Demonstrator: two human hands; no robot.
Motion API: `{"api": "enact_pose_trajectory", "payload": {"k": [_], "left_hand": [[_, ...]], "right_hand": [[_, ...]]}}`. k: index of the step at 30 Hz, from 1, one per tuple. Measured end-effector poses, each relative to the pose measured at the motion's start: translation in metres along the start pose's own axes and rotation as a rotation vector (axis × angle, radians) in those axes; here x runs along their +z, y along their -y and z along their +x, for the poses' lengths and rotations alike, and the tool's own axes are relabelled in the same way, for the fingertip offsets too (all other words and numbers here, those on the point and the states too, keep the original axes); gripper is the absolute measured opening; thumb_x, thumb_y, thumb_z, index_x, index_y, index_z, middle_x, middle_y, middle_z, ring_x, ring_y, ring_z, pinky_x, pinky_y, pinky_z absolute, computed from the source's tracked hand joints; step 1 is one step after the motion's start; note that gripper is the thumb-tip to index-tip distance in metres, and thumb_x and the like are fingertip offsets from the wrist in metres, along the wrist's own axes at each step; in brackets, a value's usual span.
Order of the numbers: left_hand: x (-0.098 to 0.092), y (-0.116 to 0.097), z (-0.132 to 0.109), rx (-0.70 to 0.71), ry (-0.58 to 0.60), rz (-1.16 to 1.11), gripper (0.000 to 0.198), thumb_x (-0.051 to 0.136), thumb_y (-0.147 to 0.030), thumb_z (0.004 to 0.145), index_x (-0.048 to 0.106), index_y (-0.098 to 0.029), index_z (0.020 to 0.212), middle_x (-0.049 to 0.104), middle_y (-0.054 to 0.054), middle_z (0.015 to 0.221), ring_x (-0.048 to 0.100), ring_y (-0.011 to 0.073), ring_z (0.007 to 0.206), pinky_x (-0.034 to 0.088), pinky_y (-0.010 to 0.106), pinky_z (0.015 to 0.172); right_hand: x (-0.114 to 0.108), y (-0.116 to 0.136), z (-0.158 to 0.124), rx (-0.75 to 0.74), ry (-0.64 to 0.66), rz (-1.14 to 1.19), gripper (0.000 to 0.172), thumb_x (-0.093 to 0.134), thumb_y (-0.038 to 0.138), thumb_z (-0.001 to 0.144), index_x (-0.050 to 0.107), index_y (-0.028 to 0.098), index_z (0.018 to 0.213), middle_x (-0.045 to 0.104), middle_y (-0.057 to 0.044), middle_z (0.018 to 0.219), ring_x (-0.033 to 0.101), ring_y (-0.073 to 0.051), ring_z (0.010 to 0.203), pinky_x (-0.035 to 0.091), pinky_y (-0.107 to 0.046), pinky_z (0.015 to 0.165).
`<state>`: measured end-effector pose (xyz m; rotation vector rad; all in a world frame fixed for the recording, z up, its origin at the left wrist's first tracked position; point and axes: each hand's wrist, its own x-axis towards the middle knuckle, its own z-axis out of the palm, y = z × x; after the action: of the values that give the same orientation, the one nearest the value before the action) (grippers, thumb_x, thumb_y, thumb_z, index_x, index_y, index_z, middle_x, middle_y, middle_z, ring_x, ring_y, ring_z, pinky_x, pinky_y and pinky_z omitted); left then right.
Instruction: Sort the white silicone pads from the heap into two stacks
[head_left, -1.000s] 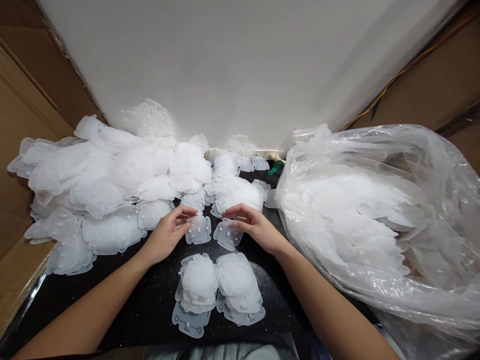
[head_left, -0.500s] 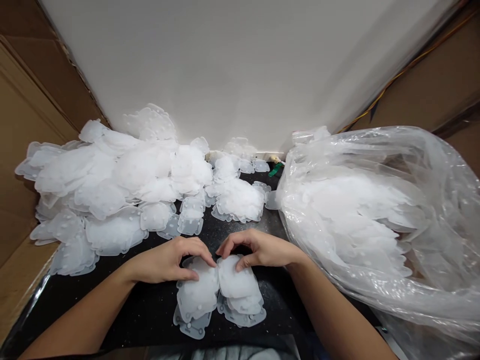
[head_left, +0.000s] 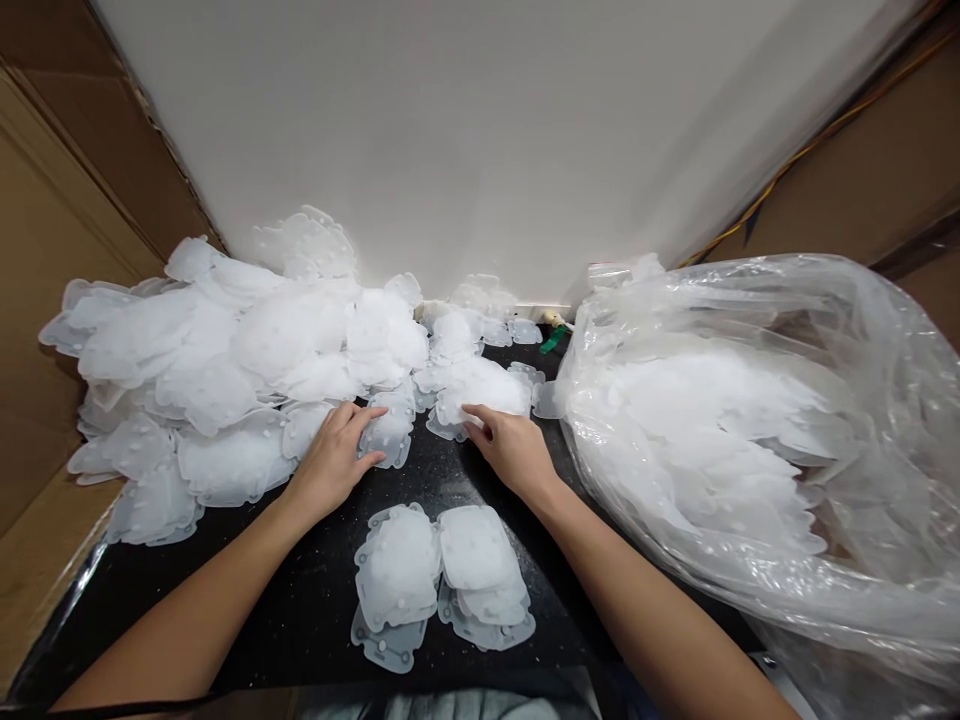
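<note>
My left hand (head_left: pixel 337 452) rests at the left edge of a small stack of translucent plastic pieces (head_left: pixel 391 430), thumb and forefinger spread apart over it. At the front of a heaped pile of the same thin pieces (head_left: pixel 495 385), my right hand (head_left: pixel 517 450) has its thumb and forefinger close together on a plastic piece. Nearer to me lie two stacks side by side, a left stack (head_left: pixel 397 570) and a right stack (head_left: pixel 480 555). Their pieces are frosted, with rounded, notched edges and small round dots. Neither hand touches these two stacks.
A large heap of plastic pieces (head_left: pixel 225 350) covers the left of the black table (head_left: pixel 300 620). On the right, a clear plastic bag (head_left: pixel 885 480) holds many more. Cardboard (head_left: pixel 67 260) stands at the left, a pale wall (head_left: pixel 465 140) behind. A green strip (head_left: pixel 553 339) lies by the wall.
Both hands have left the two near stacks and moved forward to the pieces further back. The near stacks stay where they were.
</note>
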<state>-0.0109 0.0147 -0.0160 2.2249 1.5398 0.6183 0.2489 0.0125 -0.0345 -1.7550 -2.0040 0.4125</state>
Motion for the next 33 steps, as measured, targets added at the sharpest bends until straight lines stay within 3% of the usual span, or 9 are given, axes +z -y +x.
{"api": "enact_pose_trajectory", "payload": {"k": [2, 5, 9, 13, 18, 21, 26, 33], "left_hand": [[-0.001, -0.004, 0.0, -0.011, -0.016, -0.025, 0.042, 0.063, -0.019, 0.079, 0.062, -0.024, 0.12, 0.053, 0.002, 0.089, 0.055, 0.0222, 0.087, 0.047, 0.035, 0.082], [-0.005, -0.009, 0.0, -0.061, -0.029, -0.153, 0.029, 0.059, -0.025, 0.08, 0.065, -0.022, 0.109, 0.05, -0.001, 0.08, 0.054, 0.0179, 0.074, 0.046, 0.031, 0.073], [-0.007, -0.014, -0.001, -0.232, 0.073, -0.482, 0.024, 0.058, -0.042, 0.081, 0.059, -0.02, 0.092, 0.055, -0.002, 0.071, 0.057, 0.0162, 0.066, 0.046, 0.029, 0.066], [0.0, -0.016, -0.003, -0.29, 0.193, -0.666, 0.03, 0.06, -0.044, 0.081, 0.053, -0.02, 0.099, 0.064, 0.0, 0.072, 0.064, 0.0186, 0.07, 0.048, 0.03, 0.068], [0.008, -0.019, -0.003, -0.155, 0.176, -0.53, 0.028, 0.058, -0.039, 0.082, 0.066, -0.019, 0.099, 0.066, 0.007, 0.1, 0.062, 0.0207, 0.087, 0.051, 0.034, 0.079], [0.009, -0.019, -0.002, -0.133, 0.182, -0.493, 0.029, 0.056, -0.04, 0.083, 0.069, -0.019, 0.1, 0.063, 0.006, 0.098, 0.061, 0.0204, 0.086, 0.052, 0.034, 0.078], [0.008, -0.019, -0.002, -0.11, 0.198, -0.486, 0.028, 0.058, -0.04, 0.083, 0.069, -0.02, 0.1, 0.063, 0.007, 0.101, 0.062, 0.0214, 0.09, 0.052, 0.034, 0.078], [0.005, -0.018, -0.001, -0.108, 0.206, -0.439, 0.029, 0.058, -0.039, 0.084, 0.07, -0.02, 0.103, 0.066, 0.007, 0.104, 0.062, 0.0211, 0.087, 0.052, 0.034, 0.077]], "right_hand": [[-0.002, 0.0, 0.0, 0.001, -0.041, 0.107, 0.027, 0.052, 0.034, 0.092, 0.072, 0.023, 0.106, 0.067, -0.002, 0.063, 0.061, -0.018, 0.058, 0.042, -0.028, 0.06], [-0.007, -0.001, -0.003, -0.034, -0.049, 0.463, 0.025, 0.053, 0.039, 0.09, 0.07, 0.022, 0.096, 0.065, 0.0, 0.06, 0.059, -0.015, 0.054, 0.045, -0.027, 0.06], [-0.013, -0.001, -0.008, -0.018, 0.118, 0.961, 0.023, 0.056, 0.043, 0.086, 0.065, 0.021, 0.088, 0.07, -0.002, 0.084, 0.065, -0.015, 0.066, 0.053, -0.03, 0.069], [-0.011, 0.004, -0.01, 0.083, 0.222, 1.197, 0.021, 0.07, 0.039, 0.076, 0.062, 0.021, 0.084, 0.069, -0.002, 0.092, 0.065, -0.015, 0.073, 0.056, -0.031, 0.07], [-0.006, 0.007, -0.012, 0.086, 0.266, 1.311, 0.021, 0.073, 0.034, 0.075, 0.061, 0.022, 0.088, 0.068, -0.002, 0.094, 0.065, -0.015, 0.076, 0.055, -0.033, 0.074], [-0.004, 0.009, -0.013, 0.095, 0.263, 1.313, 0.027, 0.077, 0.032, 0.071, 0.06, 0.023, 0.089, 0.067, 0.0, 0.09, 0.065, -0.015, 0.077, 0.053, -0.032, 0.076], [0.002, 0.012, -0.013, 0.153, 0.211, 1.328, 0.04, 0.085, 0.031, 0.059, 0.056, 0.023, 0.084, 0.062, 0.004, 0.078, 0.058, -0.012, 0.066, 0.048, -0.026, 0.063], [-0.001, 0.008, -0.012, 0.181, 0.197, 1.319, 0.035, 0.08, 0.03, 0.063, 0.057, 0.022, 0.088, 0.064, 0.004, 0.077, 0.059, -0.012, 0.066, 0.047, -0.026, 0.066]]}}
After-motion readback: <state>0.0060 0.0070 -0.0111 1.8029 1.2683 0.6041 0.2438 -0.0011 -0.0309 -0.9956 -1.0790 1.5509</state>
